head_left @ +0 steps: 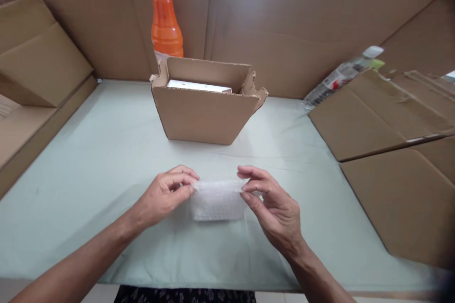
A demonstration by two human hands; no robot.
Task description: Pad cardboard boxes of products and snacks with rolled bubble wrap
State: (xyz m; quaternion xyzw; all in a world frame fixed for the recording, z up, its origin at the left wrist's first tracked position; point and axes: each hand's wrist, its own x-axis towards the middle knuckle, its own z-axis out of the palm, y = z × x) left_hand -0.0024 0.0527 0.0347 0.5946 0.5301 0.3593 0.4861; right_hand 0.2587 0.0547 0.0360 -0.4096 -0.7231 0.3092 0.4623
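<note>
A whitish, translucent packet that looks like bubble wrap [218, 201] is at the front middle of the table. My left hand [168, 194] pinches its upper left corner between thumb and fingers. At the upper right corner, my right hand [272, 206] pinches the wrap too, with its other fingers loosely curled. Whether anything lies inside the wrap I cannot tell. Just beyond my hands stands an open cardboard box [209, 116], and the edge of a white box [199, 86] shows inside it.
An orange drink bottle [166, 26] stands behind the open box. Large cardboard boxes flank the table, one at the left [42, 57] and others at the right [401, 189]. A clear bottle [337, 80] leans at the back right. Cardboard panels [302, 23] wall the back.
</note>
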